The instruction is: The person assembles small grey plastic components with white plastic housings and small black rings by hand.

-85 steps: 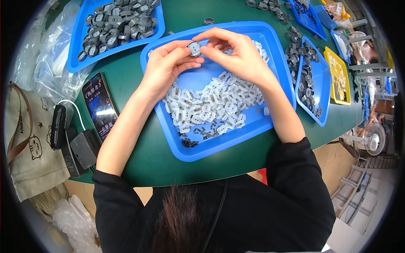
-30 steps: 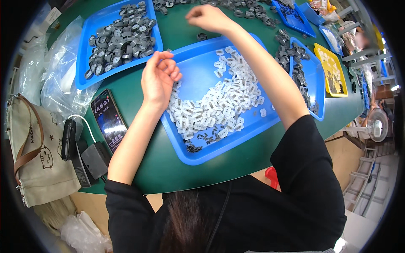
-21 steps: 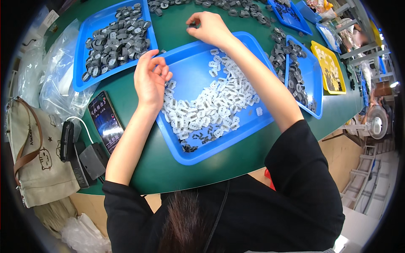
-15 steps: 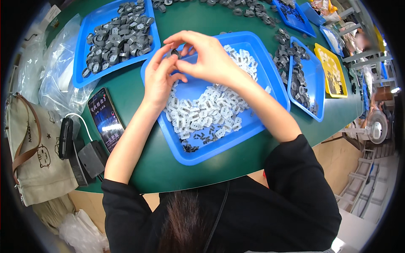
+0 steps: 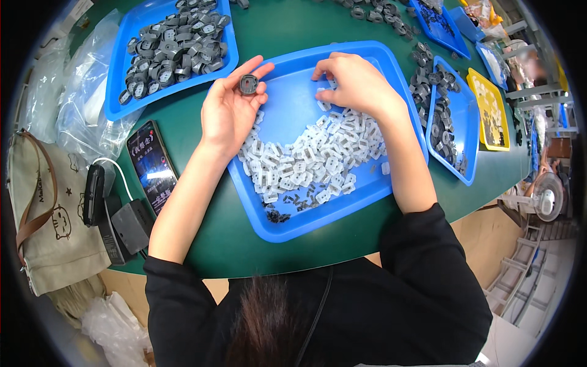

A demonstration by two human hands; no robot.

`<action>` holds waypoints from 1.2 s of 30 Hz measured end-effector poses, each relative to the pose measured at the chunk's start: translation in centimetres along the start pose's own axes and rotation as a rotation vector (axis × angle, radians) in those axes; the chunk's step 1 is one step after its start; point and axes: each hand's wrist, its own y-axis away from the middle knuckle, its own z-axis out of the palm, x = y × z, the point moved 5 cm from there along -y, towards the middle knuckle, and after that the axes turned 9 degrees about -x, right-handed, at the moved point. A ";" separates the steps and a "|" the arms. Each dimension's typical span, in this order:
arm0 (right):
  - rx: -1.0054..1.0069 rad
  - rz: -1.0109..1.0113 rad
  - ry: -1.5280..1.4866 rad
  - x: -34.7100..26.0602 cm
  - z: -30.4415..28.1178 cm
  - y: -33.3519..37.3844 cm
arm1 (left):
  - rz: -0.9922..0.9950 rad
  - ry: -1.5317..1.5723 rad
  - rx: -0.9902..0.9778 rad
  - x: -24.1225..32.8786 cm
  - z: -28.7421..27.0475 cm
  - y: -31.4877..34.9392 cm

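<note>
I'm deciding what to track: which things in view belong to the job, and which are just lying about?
Likely job things:
dark round part in left hand
white pieces near right hand
central blue tray
grey round parts in upper-left tray

Likely lying about:
phone
canvas bag
clear plastic

The person (image 5: 391, 330) is wearing a plain black top (image 5: 373, 300) with loose, short sleeves (image 5: 425, 254) ending near the elbows. The left hand (image 5: 229, 110) and right hand (image 5: 362, 85) are showing bare. Straight, dark brown hair (image 5: 262, 318) is lying over the fabric; beside it, a thin line (image 5: 320, 309), cord or seam, is running lengthwise.
</note>
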 end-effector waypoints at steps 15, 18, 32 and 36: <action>0.361 -0.263 -0.692 -5.1 -3.1 -0.7 | -0.014 -0.049 -0.080 -0.2 0.6 -0.1; 0.343 -0.290 -0.422 -5.6 -2.0 -0.4 | 0.007 -0.126 -0.031 -0.3 0.6 0.0; 0.220 -0.069 -0.536 -3.4 -1.1 -0.7 | 0.010 -0.271 -0.009 -0.2 0.8 0.2; 0.194 -0.046 -0.573 -3.2 -1.5 -0.8 | -0.010 -0.274 -0.020 -0.3 0.9 0.2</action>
